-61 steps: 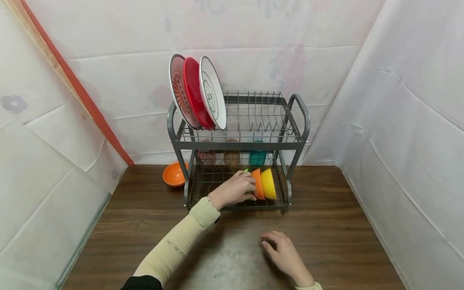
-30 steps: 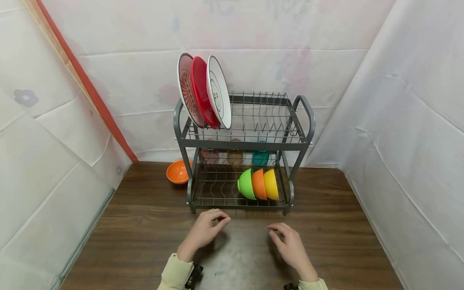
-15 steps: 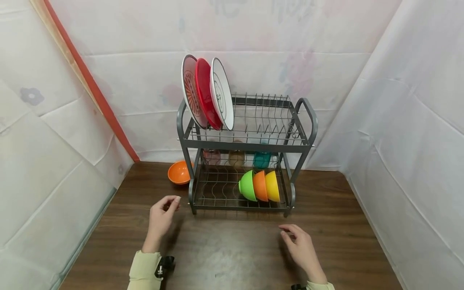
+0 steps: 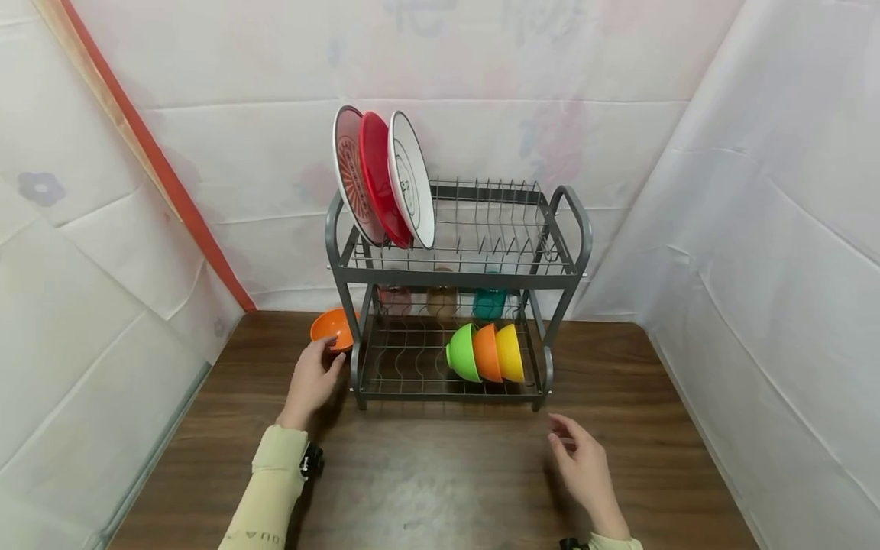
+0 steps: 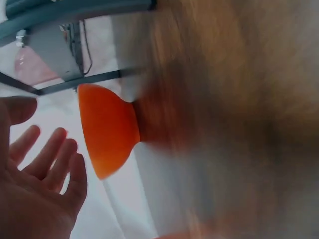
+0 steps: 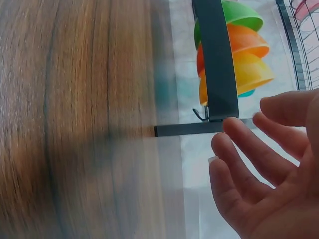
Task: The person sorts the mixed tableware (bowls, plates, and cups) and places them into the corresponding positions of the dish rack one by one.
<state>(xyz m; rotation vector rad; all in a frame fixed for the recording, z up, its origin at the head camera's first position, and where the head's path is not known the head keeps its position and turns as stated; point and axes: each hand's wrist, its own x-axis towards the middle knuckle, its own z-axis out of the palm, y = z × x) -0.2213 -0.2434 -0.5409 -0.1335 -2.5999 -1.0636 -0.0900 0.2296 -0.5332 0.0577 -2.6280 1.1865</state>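
Observation:
An orange bowl (image 4: 328,325) stands upright on the table, just left of the dish rack (image 4: 454,278). My left hand (image 4: 309,382) is at the bowl's near side. In the left wrist view its fingers (image 5: 59,162) are spread beside the rim of the bowl (image 5: 107,132), with a gap between them. Over the table, in front of the rack's right corner, my right hand (image 4: 583,462) hangs with loosely bent fingers and holds nothing. On the lower tier a green bowl (image 4: 463,354), a second orange bowl (image 4: 487,354) and a yellow bowl (image 4: 510,354) lean nested on their sides.
Three plates stand on the upper tier's left: a patterned one (image 4: 354,179), a red one (image 4: 376,172) and a white one (image 4: 412,183). Behind the bowls are pink (image 4: 395,300), brown (image 4: 442,303) and teal (image 4: 490,303) cups. White sheeting encloses the wooden table (image 4: 426,473).
My left hand has left the green bowl on the lower tier, swung left, and moved forward to the orange bowl outside the rack. The right hand has drifted slightly right.

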